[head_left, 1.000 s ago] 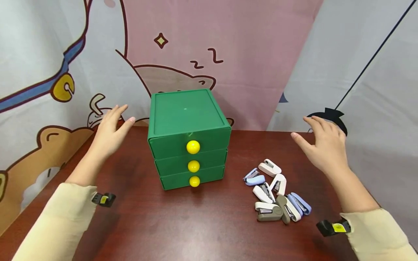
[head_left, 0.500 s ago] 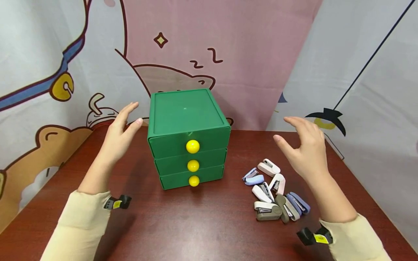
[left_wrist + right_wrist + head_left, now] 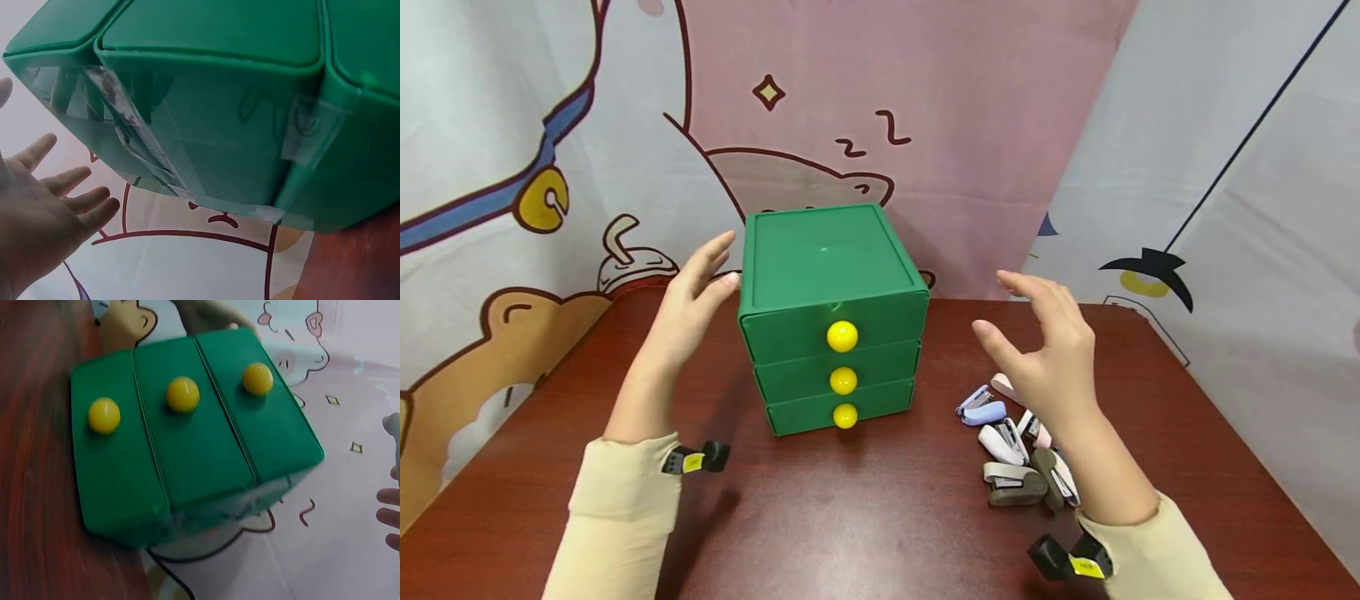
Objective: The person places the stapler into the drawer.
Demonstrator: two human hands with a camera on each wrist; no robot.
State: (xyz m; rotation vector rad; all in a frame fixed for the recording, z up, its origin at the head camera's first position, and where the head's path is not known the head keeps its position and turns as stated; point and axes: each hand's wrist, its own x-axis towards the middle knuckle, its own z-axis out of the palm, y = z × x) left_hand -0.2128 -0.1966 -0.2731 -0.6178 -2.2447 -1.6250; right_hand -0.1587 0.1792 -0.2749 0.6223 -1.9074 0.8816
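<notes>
A green drawer cabinet [image 3: 831,258] with three closed drawers, each with a round yellow knob [image 3: 842,337], stands on the table. Just left of the cabinet is my left hand [image 3: 696,300], raised with fingers apart and holding nothing; in the left wrist view its fingers [image 3: 69,181] spread beside the cabinet's taped side [image 3: 206,137]. My right hand [image 3: 1045,350] hovers in the air to the right of the cabinet, fingers extended, thumb apart, holding nothing. Beneath it lie several small staplers [image 3: 1015,485] in white, blue and grey-brown, some partly hidden by the hand and forearm.
The dark red-brown table [image 3: 850,533] runs back to a printed cloth backdrop [image 3: 970,125] close behind the cabinet. Cloth also hangs along the left and right sides. A small camera [image 3: 696,458] is strapped to each wrist.
Both hands have moved inward toward the cabinet, the right one travelling left over the staplers, the left one travelling right. The cabinet and staplers have stayed put.
</notes>
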